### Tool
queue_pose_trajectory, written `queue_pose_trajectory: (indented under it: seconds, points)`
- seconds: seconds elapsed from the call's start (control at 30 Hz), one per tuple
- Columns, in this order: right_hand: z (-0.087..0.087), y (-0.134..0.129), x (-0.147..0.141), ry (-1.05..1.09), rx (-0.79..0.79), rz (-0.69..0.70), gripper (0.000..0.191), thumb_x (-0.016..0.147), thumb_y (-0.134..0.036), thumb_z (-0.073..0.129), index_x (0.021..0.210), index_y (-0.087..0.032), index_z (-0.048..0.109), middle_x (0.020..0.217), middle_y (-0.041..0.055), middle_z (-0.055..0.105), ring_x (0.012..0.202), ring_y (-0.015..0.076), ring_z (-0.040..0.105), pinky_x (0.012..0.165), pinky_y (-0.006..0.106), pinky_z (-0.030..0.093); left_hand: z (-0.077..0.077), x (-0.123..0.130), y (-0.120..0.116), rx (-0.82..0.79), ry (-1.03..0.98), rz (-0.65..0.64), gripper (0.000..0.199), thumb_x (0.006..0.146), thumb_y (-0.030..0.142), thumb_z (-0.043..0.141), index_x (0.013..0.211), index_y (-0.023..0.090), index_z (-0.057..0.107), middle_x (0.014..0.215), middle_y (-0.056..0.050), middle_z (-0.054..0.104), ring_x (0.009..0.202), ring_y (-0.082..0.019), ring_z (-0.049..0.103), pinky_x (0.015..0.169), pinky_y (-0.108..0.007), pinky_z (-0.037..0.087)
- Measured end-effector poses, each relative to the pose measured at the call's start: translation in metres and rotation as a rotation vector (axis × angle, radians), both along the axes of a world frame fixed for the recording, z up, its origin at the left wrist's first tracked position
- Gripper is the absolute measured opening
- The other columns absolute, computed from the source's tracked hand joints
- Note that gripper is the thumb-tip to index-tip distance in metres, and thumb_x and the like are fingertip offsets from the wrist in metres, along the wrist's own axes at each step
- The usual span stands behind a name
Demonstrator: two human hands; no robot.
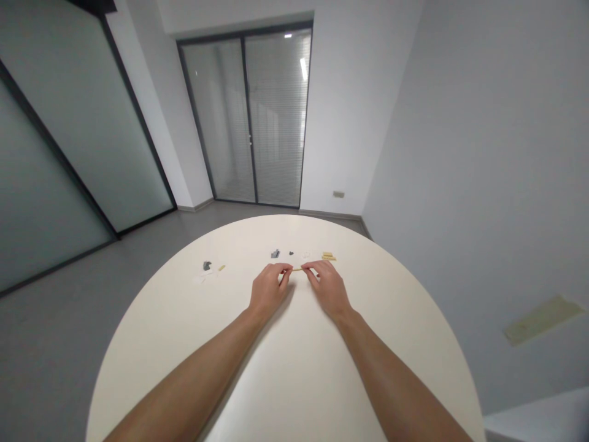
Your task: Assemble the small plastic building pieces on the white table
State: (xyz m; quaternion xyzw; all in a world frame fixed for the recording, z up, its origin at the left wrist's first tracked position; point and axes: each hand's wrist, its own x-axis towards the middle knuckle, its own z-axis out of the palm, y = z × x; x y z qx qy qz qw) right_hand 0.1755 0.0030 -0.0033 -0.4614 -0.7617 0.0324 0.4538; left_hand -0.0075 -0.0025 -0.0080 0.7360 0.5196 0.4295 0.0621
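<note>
Both arms reach over a round white table (294, 368). My left hand (270, 285) pinches one end of a small thin yellow strip (297, 269), and my right hand (327, 283) pinches its other end. Only the short middle of the strip shows between the fingertips; its exact kind is too small to tell. Just beyond my right hand lie several yellow strips (328, 255) in a small pile. Past my left hand sit a grey piece (275, 253) and a tiny dark piece (291, 253). Small clear or white bits (305, 255) lie between them and the yellow pile.
To the left on the table are a dark grey piece (207, 266), a small yellow piece (221, 267) and some pale scraps (205, 275). A glass door (276, 123) stands beyond the table. A white wall (483, 153) runs along the right, frosted panels (83, 110) along the left.
</note>
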Motion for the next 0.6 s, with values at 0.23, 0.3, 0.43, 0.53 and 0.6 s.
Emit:
queue_pose_trajectory:
  seconds: [0.23, 0.3, 0.43, 0.53, 0.6]
  points:
    - [0.0010, -0.0020, 0.0000, 0.005, -0.017, 0.031, 0.017, 0.096, -0.029, 0.053, 0.098, -0.025, 0.069, 0.098, 0.0047, 0.072, 0.098, 0.0227, 0.062, 0.086, 0.039, 0.052, 0.0020, -0.0001, -0.0008, 0.004, 0.009, -0.013, 0.018, 0.095, 0.028, 0.052, 0.100, 0.023, 0.068, 0.096, -0.003, 0.072, 0.092, -0.019, 0.066, 0.086, -0.033, 0.051]
    - [0.0007, -0.0019, 0.0003, 0.009, -0.026, 0.037, 0.016, 0.095, -0.029, 0.054, 0.098, -0.025, 0.069, 0.098, 0.0048, 0.072, 0.099, 0.0226, 0.062, 0.085, 0.039, 0.053, 0.0016, -0.0007, 0.0000, 0.007, 0.011, -0.025, 0.017, 0.094, 0.027, 0.053, 0.099, 0.022, 0.068, 0.095, -0.003, 0.072, 0.092, -0.019, 0.066, 0.085, -0.033, 0.051]
    - [-0.0007, -0.0011, 0.0010, 0.020, -0.030, 0.050, 0.014, 0.094, -0.029, 0.055, 0.097, -0.025, 0.069, 0.098, 0.0042, 0.072, 0.098, 0.0219, 0.062, 0.084, 0.038, 0.053, -0.0005, -0.0020, 0.0021, 0.012, 0.007, -0.044, 0.015, 0.094, 0.024, 0.054, 0.100, 0.022, 0.068, 0.097, -0.003, 0.072, 0.093, -0.018, 0.065, 0.086, -0.032, 0.051]
    - [-0.0017, -0.0008, 0.0008, 0.023, -0.031, 0.058, 0.013, 0.094, -0.029, 0.056, 0.097, -0.025, 0.068, 0.098, 0.0042, 0.071, 0.098, 0.0215, 0.061, 0.084, 0.037, 0.053, -0.0017, -0.0023, 0.0032, 0.020, -0.002, -0.057, 0.015, 0.094, 0.024, 0.054, 0.098, 0.022, 0.068, 0.097, -0.003, 0.072, 0.094, -0.018, 0.065, 0.087, -0.032, 0.051]
    - [-0.0018, -0.0009, 0.0004, 0.019, -0.037, 0.060, 0.012, 0.094, -0.029, 0.056, 0.096, -0.024, 0.068, 0.098, 0.0042, 0.071, 0.098, 0.0214, 0.061, 0.084, 0.037, 0.053, -0.0020, -0.0022, 0.0035, 0.028, 0.001, -0.068, 0.014, 0.094, 0.023, 0.054, 0.097, 0.022, 0.068, 0.097, -0.003, 0.072, 0.095, -0.018, 0.065, 0.088, -0.033, 0.050]
